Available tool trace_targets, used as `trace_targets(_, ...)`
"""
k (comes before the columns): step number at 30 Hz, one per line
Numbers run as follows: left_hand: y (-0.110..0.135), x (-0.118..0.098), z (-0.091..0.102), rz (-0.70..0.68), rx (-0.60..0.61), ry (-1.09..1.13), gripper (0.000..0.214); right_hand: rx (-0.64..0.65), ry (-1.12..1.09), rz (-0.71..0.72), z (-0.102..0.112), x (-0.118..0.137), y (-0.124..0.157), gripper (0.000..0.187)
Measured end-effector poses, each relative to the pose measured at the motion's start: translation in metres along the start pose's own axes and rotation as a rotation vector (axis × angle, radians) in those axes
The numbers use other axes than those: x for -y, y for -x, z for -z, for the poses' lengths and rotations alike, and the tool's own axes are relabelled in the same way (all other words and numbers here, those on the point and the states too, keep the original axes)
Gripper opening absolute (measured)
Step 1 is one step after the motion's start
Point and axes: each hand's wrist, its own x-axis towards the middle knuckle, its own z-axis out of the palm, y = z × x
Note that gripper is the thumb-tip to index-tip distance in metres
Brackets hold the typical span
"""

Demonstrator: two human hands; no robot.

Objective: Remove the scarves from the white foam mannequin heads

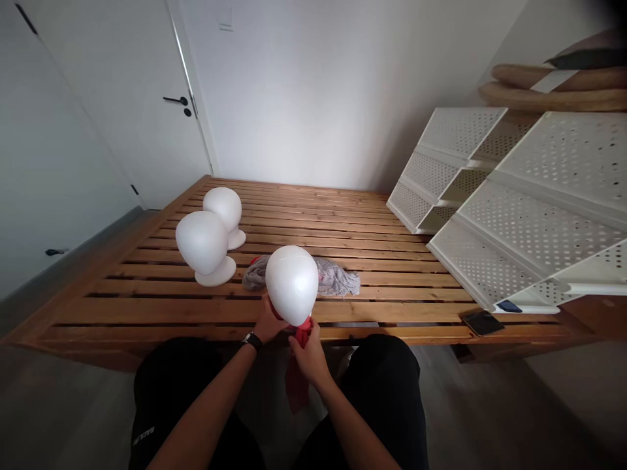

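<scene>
A white foam head form (292, 282) stands at the near edge of a slatted wooden bed frame (147, 287). A red cloth (298, 378) is wrapped at its neck and hangs down between my knees. My left hand (268, 323) is closed on the neck of the form, with a watch on the wrist. My right hand (307, 356) is closed on the red cloth just below the form. A grey cloth (337, 277) lies on the slats right behind the form.
Two more white foam head forms (203, 245) (224, 209) stand on the slats at the left. White perforated shelf units (519, 209) lean on the right side. A dark phone (482, 321) lies at the frame's near right edge. A white door (147, 98) is behind.
</scene>
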Motion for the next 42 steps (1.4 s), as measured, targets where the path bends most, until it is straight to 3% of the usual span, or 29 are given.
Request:
trace_targets(4,0.004,-0.001,0.011,-0.087,0.002,-0.091,0.096,-0.008,0.065,0.089,0.013,0.002,-0.001,0.069)
trace_targets(7,0.021,-0.008,0.017,-0.168,-0.070,-0.179,0.092,-0.056,0.125,0.184,0.026,0.004,-0.009,0.065)
trace_targets(10,0.047,-0.021,0.010,-0.160,-0.136,-0.251,0.043,-0.034,0.148,0.290,0.033,0.005,-0.018,0.062)
trace_targets(11,0.055,-0.026,0.005,-0.142,-0.094,-0.247,0.027,-0.017,0.142,0.317,0.033,0.004,-0.020,0.058)
trace_targets(13,0.067,-0.035,-0.006,-0.097,0.023,-0.200,0.015,-0.009,0.121,0.336,0.031,0.004,-0.022,0.047)
trace_targets(15,0.074,-0.043,-0.019,-0.026,0.064,-0.127,0.017,-0.030,0.115,0.323,0.028,0.005,-0.021,0.035)
trace_targets(21,0.076,-0.049,-0.047,0.243,-0.121,0.033,0.044,-0.006,0.091,0.375,0.026,0.010,-0.019,0.022)
trace_targets(24,0.070,-0.045,-0.057,0.337,-0.221,0.077,0.052,0.046,-0.059,0.271,0.025,0.007,-0.024,0.018)
trace_targets(27,0.062,-0.039,-0.065,0.406,-0.217,0.112,0.044,0.019,-0.181,0.096,0.018,0.001,-0.036,0.022)
trace_targets(31,0.058,-0.027,-0.068,0.423,-0.214,0.167,0.033,-0.059,-0.172,-0.060,0.011,-0.008,-0.055,0.036)
trace_targets(38,0.062,-0.020,-0.058,0.406,-0.158,0.164,0.027,-0.003,-0.189,-0.137,0.016,-0.010,-0.069,0.019)
trace_targets(42,0.054,-0.020,-0.046,0.412,-0.241,0.266,0.030,-0.075,-0.295,-0.213,0.021,-0.010,-0.075,0.027)
